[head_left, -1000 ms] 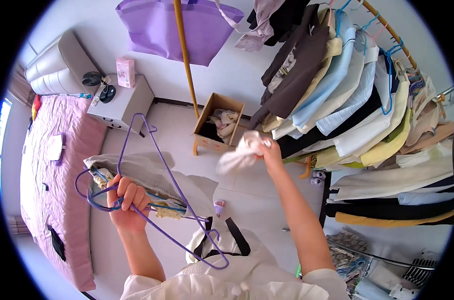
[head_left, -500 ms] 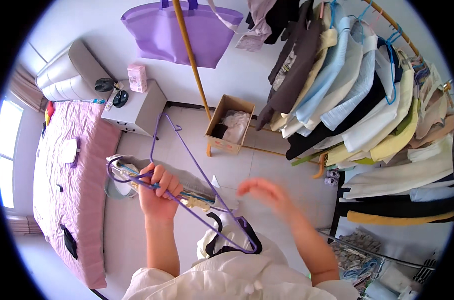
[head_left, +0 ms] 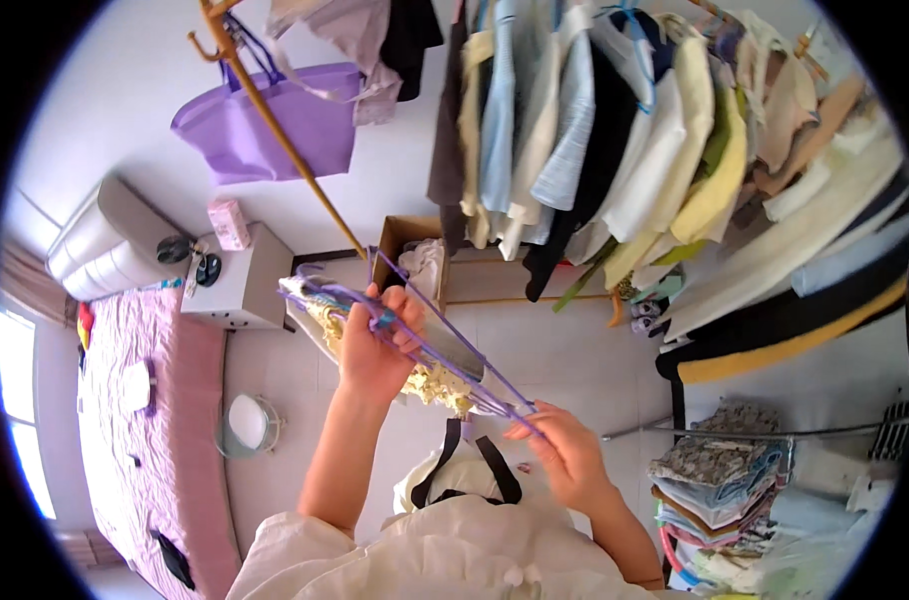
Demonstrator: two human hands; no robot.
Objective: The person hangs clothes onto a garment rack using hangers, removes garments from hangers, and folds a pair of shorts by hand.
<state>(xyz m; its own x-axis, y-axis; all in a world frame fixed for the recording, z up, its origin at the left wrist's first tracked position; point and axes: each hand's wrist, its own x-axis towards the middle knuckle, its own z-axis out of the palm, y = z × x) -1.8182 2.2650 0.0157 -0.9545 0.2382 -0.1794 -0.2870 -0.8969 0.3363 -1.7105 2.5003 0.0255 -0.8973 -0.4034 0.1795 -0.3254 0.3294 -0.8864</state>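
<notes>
My left hand is closed round the hooks of a bunch of hangers, in front of my body. Among them is a purple hanger with slim sides. A yellow ruffled garment and a grey garment hang from the bunch below that hand. At the far right corner of the purple hanger, my right hand has its fingers pinched on the purple frame. Overlapping hangers and cloth hide how many there are.
Clothes hang along a wooden rack on the right, near a cardboard box. A purple bag hangs at upper left. Left are a pink bed, a nightstand and a small round stool. Folded clothes are stacked lower right.
My right hand has come in from the side and taken hold of the purple hanger's corner. The purple hanger has swung up alongside the others. My view has turned to the right.
</notes>
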